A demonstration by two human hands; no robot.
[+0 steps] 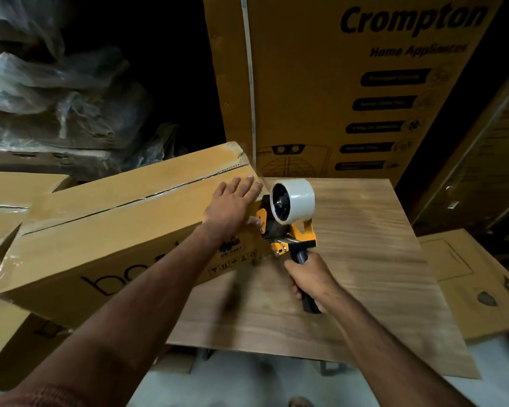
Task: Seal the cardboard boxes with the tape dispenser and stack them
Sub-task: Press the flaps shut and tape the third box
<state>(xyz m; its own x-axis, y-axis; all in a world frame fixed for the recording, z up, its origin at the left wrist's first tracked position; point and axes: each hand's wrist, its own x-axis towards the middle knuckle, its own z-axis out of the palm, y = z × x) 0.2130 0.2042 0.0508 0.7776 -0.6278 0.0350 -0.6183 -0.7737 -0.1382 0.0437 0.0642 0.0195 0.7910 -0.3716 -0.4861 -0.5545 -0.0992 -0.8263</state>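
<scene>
Both hands meet at the box's [124, 230] right end: left hand [231, 208] flat, fingers straight, right hand [310, 279] gripping the dispenser [288, 221] beside it, seam running leftward.

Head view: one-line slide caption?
Left hand steadies cardboard box; right hand holds tape dispenser at its end.

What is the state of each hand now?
Left hand: open, pressing flat on the cardboard box.
Right hand: gripping the tape dispenser handle.
</scene>
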